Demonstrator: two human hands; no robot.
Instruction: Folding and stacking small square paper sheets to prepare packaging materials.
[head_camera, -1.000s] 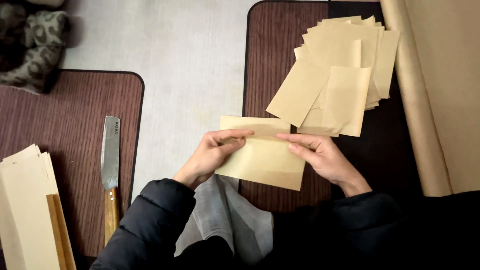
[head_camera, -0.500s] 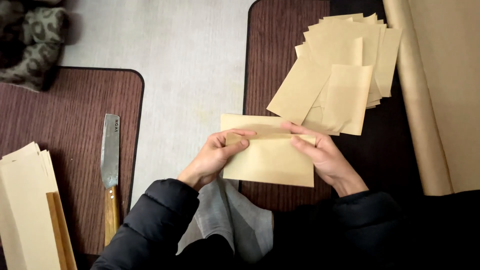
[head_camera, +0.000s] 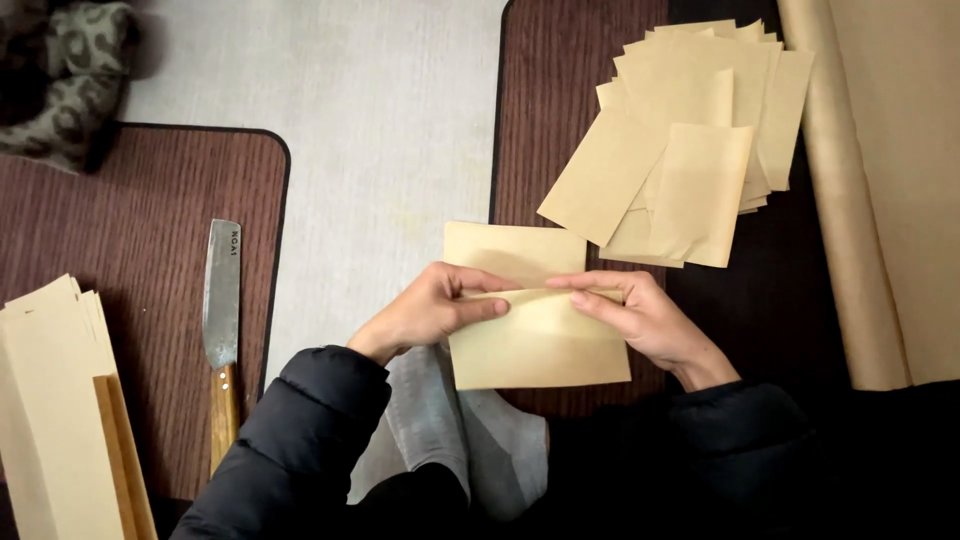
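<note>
Both hands pinch one sheet of tan paper (head_camera: 535, 340) along a crease running across its middle. The left hand (head_camera: 430, 308) has its fingers closed over the crease's left end, thumb on top; the right hand (head_camera: 645, 320) presses its fingertips along the right part of the same fold, fingers nearly flat and closed on the paper. The sheet lies at the near edge of a dark brown ribbed mat (head_camera: 570, 120). On that mat, beyond the sheet, sits a loose pile of folded tan paper pieces (head_camera: 690, 150). Right of the mat lies a roll of brown paper (head_camera: 880, 200). Well left of the mat, a cleaver with a wooden handle (head_camera: 222, 330) and a stack of pale sheets (head_camera: 45, 400) rest on a second brown mat (head_camera: 130, 220).
</note>
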